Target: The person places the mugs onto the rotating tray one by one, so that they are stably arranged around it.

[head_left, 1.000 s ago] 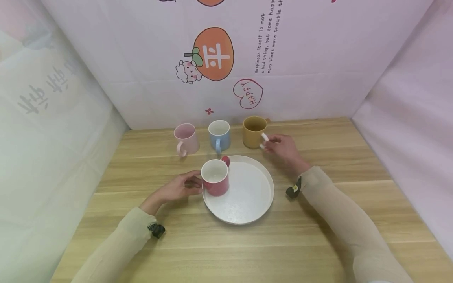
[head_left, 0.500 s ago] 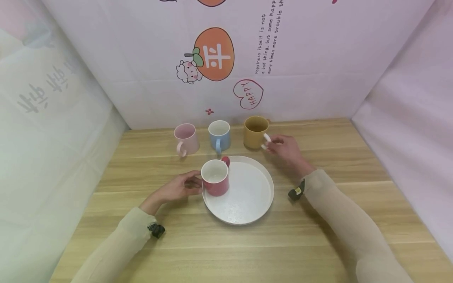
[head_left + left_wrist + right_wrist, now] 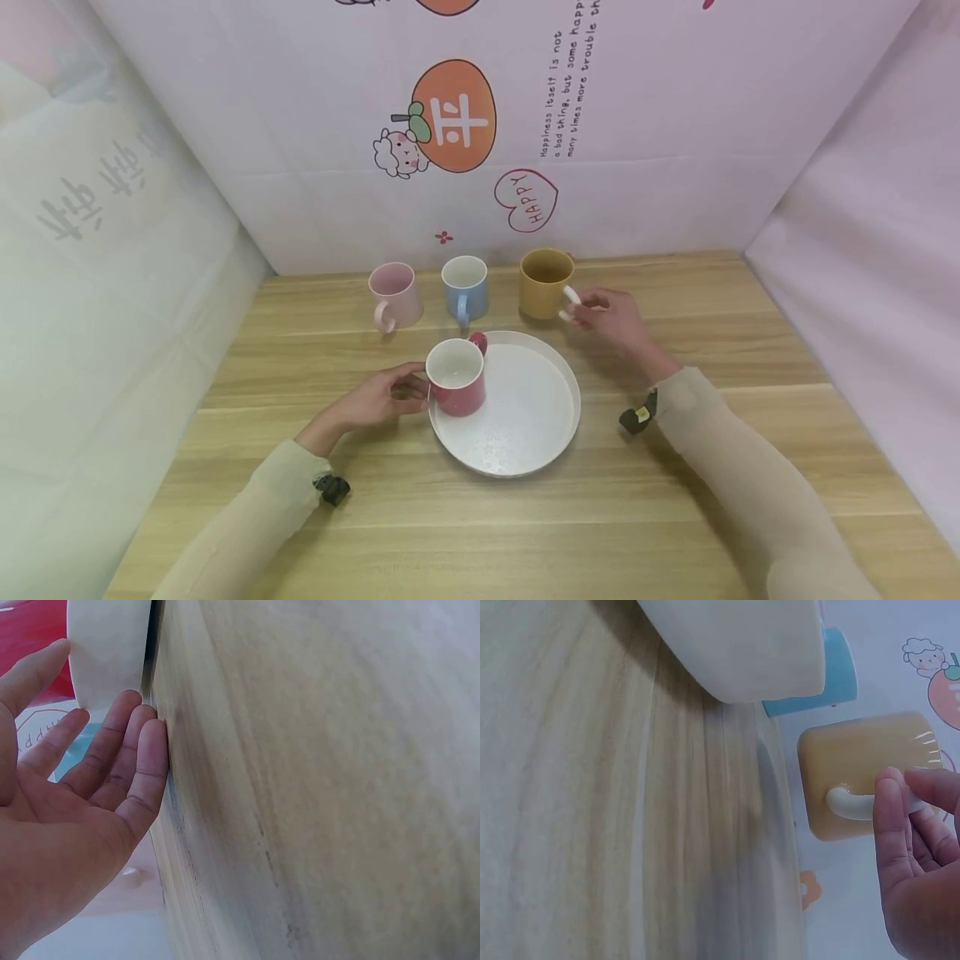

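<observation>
The right hand (image 3: 609, 317) is pinching the white handle (image 3: 853, 805) of a yellow mug (image 3: 542, 296) near the back of the table (image 3: 487, 542).

The mug is staying upright behind the tray (image 3: 525, 417), right of the blue mug (image 3: 467, 293); whether its base is touching the table is hard to tell. It is looking like glazed ceramic, so probably rigid, fairly heavy, smooth and breakable; the handle is offering the surest hold, though pinching it alone may be letting the body tip. The left hand (image 3: 378, 398) is holding its fingers extended and apart at the tray's edge, beside the red mug (image 3: 461, 396). The backdrop (image 3: 637, 125) is hemming the yellow mug in behind, and the tray's raised rim is standing close in front; open room is lying rightward and over the tray's bare right side.
</observation>
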`<state>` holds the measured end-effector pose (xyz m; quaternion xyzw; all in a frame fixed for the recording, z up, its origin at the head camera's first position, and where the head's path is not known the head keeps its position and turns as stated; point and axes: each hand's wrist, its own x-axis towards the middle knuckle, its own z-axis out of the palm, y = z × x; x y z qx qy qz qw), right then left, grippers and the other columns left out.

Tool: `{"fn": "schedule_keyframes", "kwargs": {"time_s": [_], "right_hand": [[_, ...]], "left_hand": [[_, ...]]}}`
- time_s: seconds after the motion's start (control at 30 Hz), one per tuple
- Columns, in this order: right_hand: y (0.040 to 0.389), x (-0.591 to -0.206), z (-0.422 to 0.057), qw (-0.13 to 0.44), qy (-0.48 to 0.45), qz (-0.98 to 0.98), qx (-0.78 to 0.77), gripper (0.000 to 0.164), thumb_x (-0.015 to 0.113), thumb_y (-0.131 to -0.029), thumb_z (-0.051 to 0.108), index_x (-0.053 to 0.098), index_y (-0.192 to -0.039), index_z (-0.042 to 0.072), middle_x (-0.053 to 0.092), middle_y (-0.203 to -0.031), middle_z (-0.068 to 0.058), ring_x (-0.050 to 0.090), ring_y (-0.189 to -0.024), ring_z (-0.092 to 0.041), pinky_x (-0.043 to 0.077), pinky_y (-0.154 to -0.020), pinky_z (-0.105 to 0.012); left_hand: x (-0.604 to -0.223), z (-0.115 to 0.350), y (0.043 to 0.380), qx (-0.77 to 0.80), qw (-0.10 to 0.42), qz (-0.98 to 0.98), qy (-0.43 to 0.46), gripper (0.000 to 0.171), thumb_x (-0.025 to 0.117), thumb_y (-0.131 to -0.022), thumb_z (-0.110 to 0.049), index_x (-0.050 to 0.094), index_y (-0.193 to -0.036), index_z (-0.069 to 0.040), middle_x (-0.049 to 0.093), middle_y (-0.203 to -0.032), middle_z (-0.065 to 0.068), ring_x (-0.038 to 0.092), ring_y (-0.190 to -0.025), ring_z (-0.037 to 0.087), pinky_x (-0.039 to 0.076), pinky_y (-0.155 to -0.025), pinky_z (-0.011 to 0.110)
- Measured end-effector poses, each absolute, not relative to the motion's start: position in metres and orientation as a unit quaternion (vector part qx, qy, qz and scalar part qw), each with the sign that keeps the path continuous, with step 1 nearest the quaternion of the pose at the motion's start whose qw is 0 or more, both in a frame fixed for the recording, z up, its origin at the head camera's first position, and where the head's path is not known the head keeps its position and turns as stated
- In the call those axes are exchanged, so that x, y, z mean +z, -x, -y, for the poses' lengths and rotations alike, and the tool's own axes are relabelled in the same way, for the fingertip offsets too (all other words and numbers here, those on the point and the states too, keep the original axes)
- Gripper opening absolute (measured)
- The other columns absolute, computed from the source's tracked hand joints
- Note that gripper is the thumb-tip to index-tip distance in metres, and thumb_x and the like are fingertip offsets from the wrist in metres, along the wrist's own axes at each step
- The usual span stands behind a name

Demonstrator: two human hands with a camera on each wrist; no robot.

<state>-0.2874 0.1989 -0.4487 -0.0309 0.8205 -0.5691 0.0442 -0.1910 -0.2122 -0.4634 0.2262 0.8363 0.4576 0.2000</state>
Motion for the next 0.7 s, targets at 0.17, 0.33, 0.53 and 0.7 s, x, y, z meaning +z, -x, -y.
{"fn": "schedule_keyframes", "kwargs": {"time_s": [0.17, 0.33, 0.53, 0.7], "right_hand": [[0.285, -0.448, -0.201, 0.041, 0.034, -0.815, -0.576, 0.033, 0.07, -0.094, 0.018, 0.065, -0.118, -0.004, 0.068, -0.115, -0.023, 0.072, -0.082, -0.013, 0.062, -0.084, -0.037], [0.28, -0.445, -0.203, 0.042, 0.039, -0.818, -0.572, 0.033, 0.07, -0.095, 0.02, 0.065, -0.117, -0.003, 0.068, -0.116, -0.023, 0.071, -0.081, -0.009, 0.062, -0.081, -0.031], [0.271, -0.438, -0.203, 0.044, 0.049, -0.815, -0.576, 0.032, 0.069, -0.095, 0.019, 0.065, -0.117, -0.004, 0.067, -0.117, -0.025, 0.07, -0.079, -0.005, 0.061, -0.078, -0.025], [0.267, -0.436, -0.204, 0.053, 0.052, -0.813, -0.578, 0.032, 0.067, -0.096, 0.015, 0.064, -0.12, -0.006, 0.066, -0.118, -0.026, 0.071, -0.08, -0.008, 0.062, -0.082, -0.029]], "left_hand": [[-0.463, 0.212, 0.191, 0.462, 0.202, -0.832, -0.23, 0.06, 0.074, -0.091, -0.017, 0.048, -0.145, -0.009, 0.067, -0.125, 0.016, 0.064, -0.118, 0.031, 0.053, -0.102, 0.042], [-0.463, 0.212, 0.191, 0.461, 0.201, -0.834, -0.227, 0.06, 0.074, -0.091, -0.018, 0.048, -0.145, -0.01, 0.067, -0.125, 0.015, 0.064, -0.118, 0.03, 0.053, -0.102, 0.042], [-0.464, 0.212, 0.19, 0.459, 0.2, -0.836, -0.223, 0.059, 0.074, -0.091, -0.019, 0.049, -0.144, -0.01, 0.067, -0.125, 0.014, 0.064, -0.118, 0.029, 0.053, -0.103, 0.042], [-0.463, 0.212, 0.19, 0.458, 0.199, -0.836, -0.227, 0.059, 0.074, -0.091, -0.018, 0.049, -0.144, -0.01, 0.067, -0.125, 0.014, 0.064, -0.117, 0.029, 0.053, -0.102, 0.041]]}}
